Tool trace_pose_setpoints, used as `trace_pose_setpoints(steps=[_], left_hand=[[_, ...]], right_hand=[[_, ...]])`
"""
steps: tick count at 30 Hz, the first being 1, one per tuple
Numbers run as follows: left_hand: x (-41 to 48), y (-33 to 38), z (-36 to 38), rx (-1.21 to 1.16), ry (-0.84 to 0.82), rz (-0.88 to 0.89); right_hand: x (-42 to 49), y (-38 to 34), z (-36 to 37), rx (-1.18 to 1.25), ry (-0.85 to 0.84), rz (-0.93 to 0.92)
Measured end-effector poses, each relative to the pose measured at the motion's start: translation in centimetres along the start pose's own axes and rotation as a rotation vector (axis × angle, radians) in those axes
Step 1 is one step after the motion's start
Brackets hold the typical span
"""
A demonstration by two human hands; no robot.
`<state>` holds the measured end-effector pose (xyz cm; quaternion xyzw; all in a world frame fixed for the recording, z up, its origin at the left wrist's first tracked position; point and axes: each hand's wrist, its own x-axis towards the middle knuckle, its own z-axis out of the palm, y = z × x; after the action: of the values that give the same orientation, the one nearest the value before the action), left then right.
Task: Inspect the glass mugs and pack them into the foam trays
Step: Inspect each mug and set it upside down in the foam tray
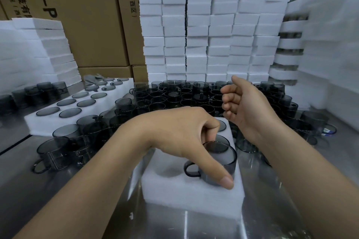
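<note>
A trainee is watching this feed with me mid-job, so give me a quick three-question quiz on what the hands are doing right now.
1. True or false: the right hand is holding a mug.
2. The mug that the left hand grips by its rim is at:
A. the near foam tray
B. a cardboard box
C. the top of a tall stack
3. Fill in: seen in the head view, that mug's handle points toward the ____ side of the picture.

Key: 1 false (it is raised and holds nothing); 2 A; 3 left.
</note>
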<state>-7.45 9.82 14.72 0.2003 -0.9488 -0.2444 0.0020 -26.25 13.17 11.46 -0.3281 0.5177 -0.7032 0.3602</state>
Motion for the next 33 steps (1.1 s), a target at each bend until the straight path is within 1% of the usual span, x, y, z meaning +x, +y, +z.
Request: trace_pose_setpoints(steps=[3,7,9,12,14,17,21,27,29,31,33], left_hand=[[0.1,0.5,0.6,0.098,0.014,-0.006],[-0.1,0.5,0.7,0.139,0.028,-0.036],[-0.3,0.3,0.1,0.097,0.019,-0.008],[-0.7,-0.2,-0.9,-0.028,-0.021,0.081],[-0.7,-0.4,-1.0,-0.036,-0.014,0.109],[-0.4,-0.4,-0.7,-0.04,-0.005,0.072],[0.0,-0.1,0.0,-0.012,-0.047,0.03],[0.5,-0.1,0.5,0.027,-0.04,-0.019],[0.5,0.0,0.6,0.039,-0.039,-0.017],[0.2,0.0,0.6,0.07,-0.025,-0.014],[0.0,0.0,0.6,0.096,-0.017,0.0]], right_hand=[[0.0,0.0,0.0,-0.015,0.001,0.0],[0.1,0.2,0.0,-0.03,-0.005,-0.001],[0.1,0.2,0.0,-0.034,-0.008,-0.005],[0.1,0.2,-0.2,-0.04,-0.01,-0.008],[0.1,0.1,-0.2,-0.04,-0.008,-0.005],[0.2,0.2,-0.2,-0.041,-0.002,0.002],[0.3,0.4,-0.1,-0.062,-0.004,-0.003],[0.2,0.5,-0.1,-0.093,0.002,-0.017],[0.2,0.6,-0.1,-0.123,0.009,-0.024],[0.4,0.8,-0.1,-0.2,0.029,-0.071],[0.6,1.0,-0.3,-0.435,0.066,-0.222]])
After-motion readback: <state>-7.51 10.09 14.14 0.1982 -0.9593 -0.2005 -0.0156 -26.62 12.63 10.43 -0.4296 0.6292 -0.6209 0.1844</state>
